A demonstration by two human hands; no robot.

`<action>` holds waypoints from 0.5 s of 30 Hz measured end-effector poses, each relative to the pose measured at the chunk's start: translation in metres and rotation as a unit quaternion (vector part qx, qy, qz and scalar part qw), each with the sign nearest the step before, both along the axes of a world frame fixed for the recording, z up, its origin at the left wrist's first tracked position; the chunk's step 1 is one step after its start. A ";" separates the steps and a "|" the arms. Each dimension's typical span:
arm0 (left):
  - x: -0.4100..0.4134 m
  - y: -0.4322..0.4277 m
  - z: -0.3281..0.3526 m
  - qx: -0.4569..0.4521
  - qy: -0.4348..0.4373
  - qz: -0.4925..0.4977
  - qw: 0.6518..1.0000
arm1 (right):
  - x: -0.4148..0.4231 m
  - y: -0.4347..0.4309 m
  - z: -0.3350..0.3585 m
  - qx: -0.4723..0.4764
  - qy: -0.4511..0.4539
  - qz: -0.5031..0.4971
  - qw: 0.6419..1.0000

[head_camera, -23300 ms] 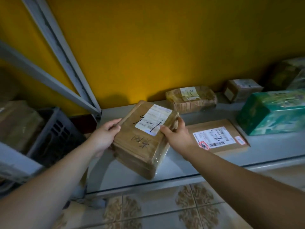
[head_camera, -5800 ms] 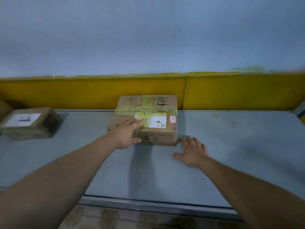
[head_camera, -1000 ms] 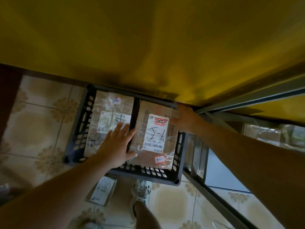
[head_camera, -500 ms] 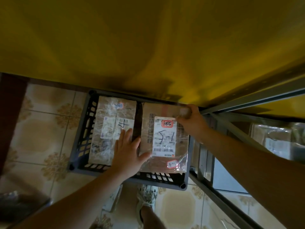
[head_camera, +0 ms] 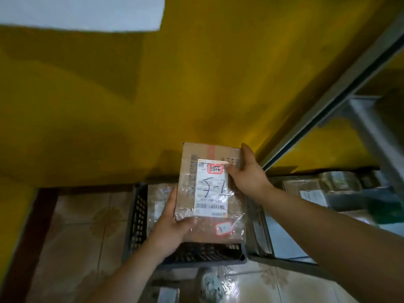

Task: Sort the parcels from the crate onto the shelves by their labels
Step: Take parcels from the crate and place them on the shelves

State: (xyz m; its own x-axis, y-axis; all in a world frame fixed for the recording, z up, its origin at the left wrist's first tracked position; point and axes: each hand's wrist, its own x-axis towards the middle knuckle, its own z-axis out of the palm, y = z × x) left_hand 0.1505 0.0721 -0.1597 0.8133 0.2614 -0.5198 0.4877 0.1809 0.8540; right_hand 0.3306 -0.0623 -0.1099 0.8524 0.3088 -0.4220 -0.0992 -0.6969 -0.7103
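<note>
A flat cardboard parcel (head_camera: 209, 189) wrapped in clear film carries a white label handwritten "5-1". It is held up above the dark plastic crate (head_camera: 135, 217) on the tiled floor. My left hand (head_camera: 172, 226) grips its lower left corner, thumb on the front face. My right hand (head_camera: 247, 171) holds its upper right edge, thumb on the label. Another film-wrapped parcel (head_camera: 158, 206) lies in the crate's left side, mostly hidden behind the lifted one.
A grey metal shelf frame (head_camera: 341, 84) rises at the right, with several parcels (head_camera: 328, 189) on its low shelf. A yellow wall stands behind the crate. A shoe (head_camera: 211, 285) and a loose parcel (head_camera: 166, 295) are on the floor below the crate.
The "5-1" parcel has come up out of the crate. My left hand moved from resting flat on the parcels to gripping its lower left corner; my right hand keeps the top right edge.
</note>
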 end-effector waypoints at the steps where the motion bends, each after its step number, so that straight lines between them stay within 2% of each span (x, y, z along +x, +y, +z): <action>1: -0.009 0.002 0.020 0.014 -0.012 -0.005 1.000 | -0.014 -0.003 0.025 0.003 -0.017 -0.001 1.000; 8: -0.080 0.008 0.186 0.112 -0.126 -0.022 0.985 | -0.131 -0.021 0.196 0.041 -0.141 -0.032 0.989; 15: -0.141 -0.010 0.336 0.204 -0.255 -0.015 0.945 | -0.223 -0.046 0.348 0.125 -0.243 -0.070 0.959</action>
